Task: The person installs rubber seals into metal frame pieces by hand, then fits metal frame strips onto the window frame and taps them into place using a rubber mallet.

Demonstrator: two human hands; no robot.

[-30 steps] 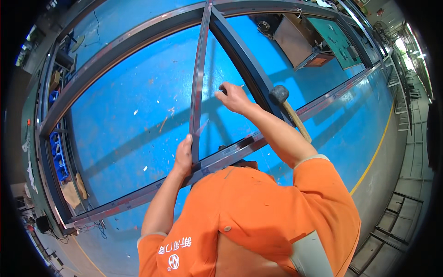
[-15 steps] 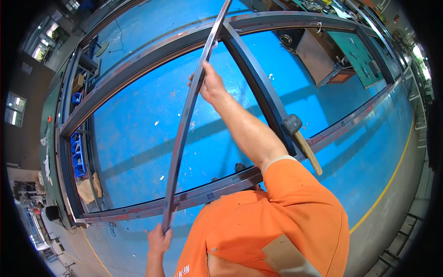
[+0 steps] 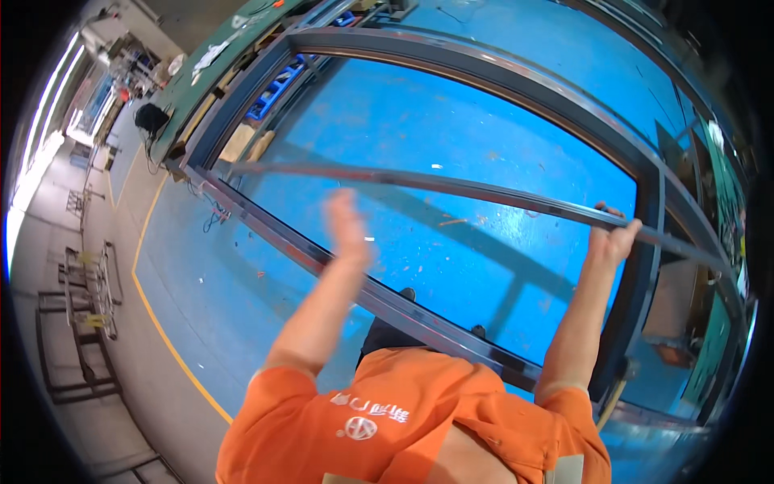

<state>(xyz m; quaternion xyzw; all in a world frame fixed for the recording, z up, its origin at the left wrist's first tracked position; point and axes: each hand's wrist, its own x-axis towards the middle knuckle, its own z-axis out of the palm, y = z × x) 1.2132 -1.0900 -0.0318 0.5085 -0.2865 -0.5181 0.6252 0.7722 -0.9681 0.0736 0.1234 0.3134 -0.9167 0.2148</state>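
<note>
Technician: State the position of the bar.

Inspector: The long dark bar (image 3: 451, 187) spans the opening of the large frame (image 3: 419, 319), above the blue floor (image 3: 492, 250). In this view, its left end appears near the frame's near-left corner; its right end extends past the crossbar (image 3: 645, 258) on the right.

Technician: State the condition of each hand.

Inspector: The right hand (image 3: 614, 234) grips the bar toward its right end, fingers wrapped around it. The left hand (image 3: 348, 230) is raised below the bar in the view, apparently apart from it. Its fingers look extended and hold nothing visible; motion blur prevents a firm reading of their spread.

Technician: Identify the hazards.

Inspector: First, tilt. The visible grip is at one end only, so the long unsupported left portion could dip, twist the right wrist and strike the frame. Second, scratching. If the bar swings low, its edge could drag along a rail. Third, pinching. Fingers between bar and crossbar could be caught if the grip slips. Fourth, obstruction. The mallet (image 3: 610, 405) rests beside the right sleeve (image 3: 576, 419); an elbow moved outward could knock it down.
</note>
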